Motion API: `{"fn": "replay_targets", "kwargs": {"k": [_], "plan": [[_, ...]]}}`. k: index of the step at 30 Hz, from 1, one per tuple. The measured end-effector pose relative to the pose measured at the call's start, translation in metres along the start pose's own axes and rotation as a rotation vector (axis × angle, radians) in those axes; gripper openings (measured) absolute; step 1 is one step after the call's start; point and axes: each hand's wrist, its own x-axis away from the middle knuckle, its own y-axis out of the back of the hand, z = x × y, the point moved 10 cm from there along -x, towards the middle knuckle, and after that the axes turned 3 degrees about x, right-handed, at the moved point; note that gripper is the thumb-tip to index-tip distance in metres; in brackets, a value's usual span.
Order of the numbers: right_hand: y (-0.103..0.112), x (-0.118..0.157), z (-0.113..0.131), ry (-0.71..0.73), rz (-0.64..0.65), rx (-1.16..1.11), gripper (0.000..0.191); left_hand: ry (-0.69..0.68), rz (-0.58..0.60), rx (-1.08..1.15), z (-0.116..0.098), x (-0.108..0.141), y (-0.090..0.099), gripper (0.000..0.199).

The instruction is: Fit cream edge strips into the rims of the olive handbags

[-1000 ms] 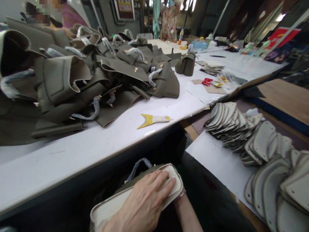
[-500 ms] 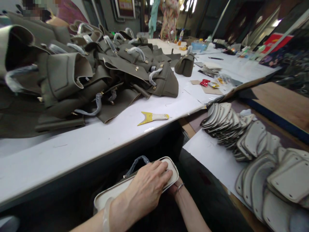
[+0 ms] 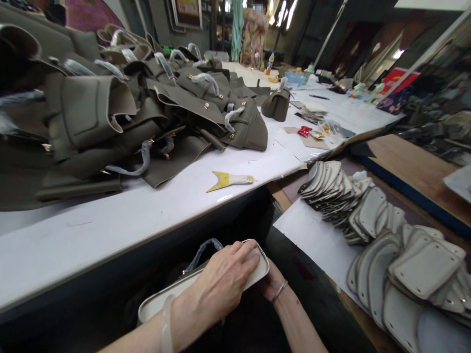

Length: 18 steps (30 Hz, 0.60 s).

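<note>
In the head view, a handbag rests low in front of me, its pale oblong rimmed panel facing up. A plastic-wrapped handle sticks out at its far side. My left hand, pale bangle at the wrist, lies over that panel, its fingers bent and pressed together at the right end. Beneath the same end, my right hand grips the bag's side; most of its fingers are hidden. A metal bracelet circles the right wrist. The bag's lower body is lost in shadow.
Dark handbag pieces with wrapped handles are heaped on the white table. A yellow-and-white forked tool lies near the table's edge. Stacks of pale panels stand at right. A person stands far back.
The view has shifted slightly. My right hand shows more beside the bag's right end, with its wrist further out. My left hand stays on the panel, fingers a little nearer the rim.
</note>
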Motion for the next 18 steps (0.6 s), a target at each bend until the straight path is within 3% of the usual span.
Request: {"fn": "replay_targets", "kwargs": {"k": [4, 8, 18], "plan": [[-0.007, 0.001, 0.0, -0.096, 0.04, -0.086, 0.046, -0.033, 0.003, -0.052, -0.003, 0.001, 0.003, 0.035], [-0.011, 0.008, 0.008, -0.107, -0.006, -0.078, 0.05, -0.019, 0.021, -0.03, -0.002, 0.0, 0.003, 0.036], [-0.01, 0.042, 0.038, 0.107, -0.11, 0.07, 0.036, -0.037, 0.014, 0.056, 0.006, -0.003, 0.011, 0.036]]}}
